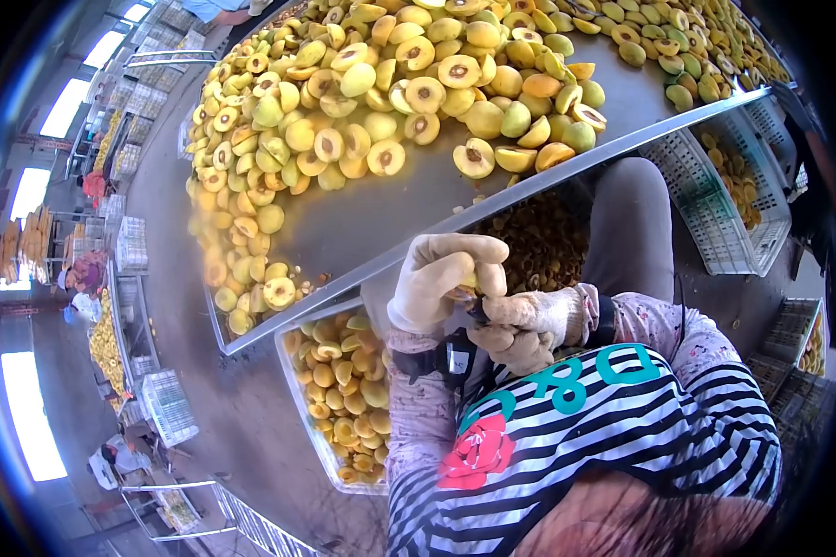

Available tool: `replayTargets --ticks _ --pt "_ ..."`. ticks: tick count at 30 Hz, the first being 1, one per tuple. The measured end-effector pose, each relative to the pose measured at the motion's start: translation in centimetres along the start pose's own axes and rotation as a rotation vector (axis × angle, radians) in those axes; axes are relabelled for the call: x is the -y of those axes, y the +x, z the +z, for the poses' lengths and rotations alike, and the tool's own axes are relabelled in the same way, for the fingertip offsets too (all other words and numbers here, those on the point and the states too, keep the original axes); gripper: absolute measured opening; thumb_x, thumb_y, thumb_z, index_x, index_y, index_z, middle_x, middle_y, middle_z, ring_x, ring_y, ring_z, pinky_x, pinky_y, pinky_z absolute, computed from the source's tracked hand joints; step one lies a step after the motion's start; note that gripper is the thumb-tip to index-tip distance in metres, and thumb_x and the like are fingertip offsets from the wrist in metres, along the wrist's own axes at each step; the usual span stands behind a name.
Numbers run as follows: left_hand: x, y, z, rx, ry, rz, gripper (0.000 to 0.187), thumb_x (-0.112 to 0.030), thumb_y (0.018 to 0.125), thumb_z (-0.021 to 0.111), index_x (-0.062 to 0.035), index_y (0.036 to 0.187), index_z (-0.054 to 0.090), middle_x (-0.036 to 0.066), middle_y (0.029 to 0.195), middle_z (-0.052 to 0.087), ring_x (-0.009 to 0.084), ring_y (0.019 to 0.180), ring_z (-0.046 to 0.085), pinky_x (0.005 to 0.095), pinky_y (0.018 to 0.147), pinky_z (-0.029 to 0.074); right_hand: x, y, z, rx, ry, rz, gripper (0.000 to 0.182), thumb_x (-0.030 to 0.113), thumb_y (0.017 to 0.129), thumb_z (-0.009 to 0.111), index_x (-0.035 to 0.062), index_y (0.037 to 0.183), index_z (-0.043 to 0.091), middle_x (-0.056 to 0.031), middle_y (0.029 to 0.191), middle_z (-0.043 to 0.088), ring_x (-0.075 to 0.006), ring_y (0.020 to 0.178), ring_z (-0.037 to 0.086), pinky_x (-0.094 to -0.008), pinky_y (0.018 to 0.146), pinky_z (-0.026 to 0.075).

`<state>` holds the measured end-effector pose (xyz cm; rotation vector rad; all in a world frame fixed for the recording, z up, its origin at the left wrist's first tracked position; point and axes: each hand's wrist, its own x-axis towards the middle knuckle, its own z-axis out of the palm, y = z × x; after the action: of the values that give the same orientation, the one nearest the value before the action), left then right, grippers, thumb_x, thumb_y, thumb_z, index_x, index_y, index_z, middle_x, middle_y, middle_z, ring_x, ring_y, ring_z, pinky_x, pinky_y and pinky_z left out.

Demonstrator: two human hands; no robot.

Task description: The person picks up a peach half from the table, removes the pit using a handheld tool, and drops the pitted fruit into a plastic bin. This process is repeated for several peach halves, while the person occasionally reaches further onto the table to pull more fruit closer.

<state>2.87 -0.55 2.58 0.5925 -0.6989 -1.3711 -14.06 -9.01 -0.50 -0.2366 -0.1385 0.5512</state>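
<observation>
My left hand (444,281), in a pale work glove, is closed with thumb and fingers pinching a yellow-green piece of stone fruit (469,281), mostly hidden by the fingers. Against it, my right hand (536,327), in a stained glove, is wrapped round a small dark tool (478,313); its working end is hidden. Both hands meet in front of my chest, just off the near edge of a metal table (344,227). On the table lies a large heap of halved yellow stone fruit (381,84), several with brown pits showing.
A white crate (293,371) of fruit halves stands below my left hand. Brown pits (534,246) lie beneath the table edge, beside my knee (632,223). At the right is another white crate (715,204). Other workers and crates (167,408) line the left side.
</observation>
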Motion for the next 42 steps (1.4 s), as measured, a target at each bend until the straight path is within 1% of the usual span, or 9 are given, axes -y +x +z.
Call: replayTargets --ticks 6,16,19,21,24,27,29,34,42 --pt "0.1 -0.1 0.9 -0.147 0.010 -0.023 0.031 -0.011 0.097 0.057 0.0103 0.117 0.067 0.015 0.084 0.072 0.0223 0.077 0.070 0.0297 0.068 0.056 0.1 0.1 0.4 -0.322 -0.302 -0.005 0.048 0.057 0.101 0.052 0.0146 0.080 0.049 0.0058 0.053 0.042 -0.0053 0.042 0.038 -0.0194 0.037 0.030" --pt "4.0 1.2 0.1 -0.634 -0.248 0.393 0.037 -0.028 0.107 0.044 -0.0018 0.128 0.059 0.008 0.090 0.068 0.0258 0.085 0.064 0.0417 0.082 0.054 -0.1 -0.5 0.2 0.445 0.277 -0.092 0.050 0.060 0.100 0.049 0.0133 0.081 0.050 0.0048 0.053 0.045 -0.0049 0.038 0.038 -0.0197 0.035 0.034" --pt "3.0 -3.4 -0.5 -0.766 0.012 0.408 0.042 -0.031 0.107 0.042 0.0004 0.130 0.057 0.009 0.090 0.066 0.0237 0.085 0.063 0.0430 0.082 0.054 0.5 -1.3 -0.2 -0.128 -0.034 -0.105 0.051 0.062 0.099 0.050 0.0134 0.084 0.049 0.0046 0.056 0.044 -0.0053 0.040 0.035 -0.0218 0.035 0.030" --pt "3.2 -8.6 -2.1 -0.847 1.416 0.603 0.034 -0.008 0.098 0.054 0.0048 0.129 0.057 0.011 0.092 0.066 0.0249 0.083 0.065 0.0383 0.075 0.055 0.9 -1.6 0.3 -0.477 -0.368 -0.106 0.046 0.054 0.103 0.049 0.0096 0.093 0.053 0.0015 0.063 0.052 -0.0066 0.041 0.041 -0.0205 0.039 0.037" --pt "5.5 -18.6 -3.1 -1.446 1.261 0.355 0.036 -0.019 0.095 0.061 0.0036 0.124 0.062 0.019 0.107 0.069 0.0322 0.092 0.068 0.0423 0.082 0.054 0.8 -1.3 -0.8 -0.583 -0.385 -0.164 0.056 0.061 0.103 0.041 0.0072 0.101 0.057 0.0015 0.064 0.048 -0.0057 0.043 0.036 -0.0208 0.040 0.032" --pt "11.8 -31.0 -8.4 -1.718 1.756 -0.649 0.056 -0.029 0.094 0.061 -0.0004 0.140 0.050 0.028 0.135 0.054 0.0412 0.121 0.054 0.0496 0.097 0.049 1.4 -1.5 -1.2 -0.553 -0.322 -0.280 0.029 0.033 0.102 0.060 0.0047 0.106 0.053 -0.0043 0.072 0.059 -0.0085 0.051 0.055 -0.0204 0.047 0.047" --pt "11.7 -32.2 -8.2 -1.553 1.855 -1.104 0.069 -0.035 0.093 0.058 -0.0013 0.149 0.037 0.033 0.145 0.041 0.0463 0.129 0.045 0.0547 0.104 0.042 2.2 -1.6 -0.3 -0.674 -0.525 -0.300 0.030 0.036 0.100 0.062 0.0081 0.097 0.051 -0.0038 0.072 0.058 -0.0080 0.051 0.053 -0.0214 0.046 0.043" --pt "0.8 -11.2 -3.7 -1.167 1.669 0.379 0.024 -0.011 0.093 0.060 0.0042 0.111 0.065 0.021 0.105 0.067 0.0319 0.092 0.066 0.0397 0.087 0.054 1.8 -2.7 -0.8 -0.953 -1.020 -0.593 0.033 0.036 0.097 0.064 0.0083 0.112 0.054 -0.0013 0.075 0.055 -0.0083 0.057 0.050 -0.0234 0.052 0.042" --pt "3.5 13.8 -7.5 -0.305 2.041 -0.051 0.049 -0.029 0.092 0.066 -0.0006 0.130 0.057 0.020 0.123 0.066 0.0306 0.100 0.067 0.0397 0.094 0.052 3.7 -7.6 -0.2 -0.876 -0.577 -0.733 0.023 0.028 0.101 0.058 0.0086 0.111 0.050 0.0017 0.073 0.051 -0.0069 0.056 0.045 -0.0214 0.050 0.039"
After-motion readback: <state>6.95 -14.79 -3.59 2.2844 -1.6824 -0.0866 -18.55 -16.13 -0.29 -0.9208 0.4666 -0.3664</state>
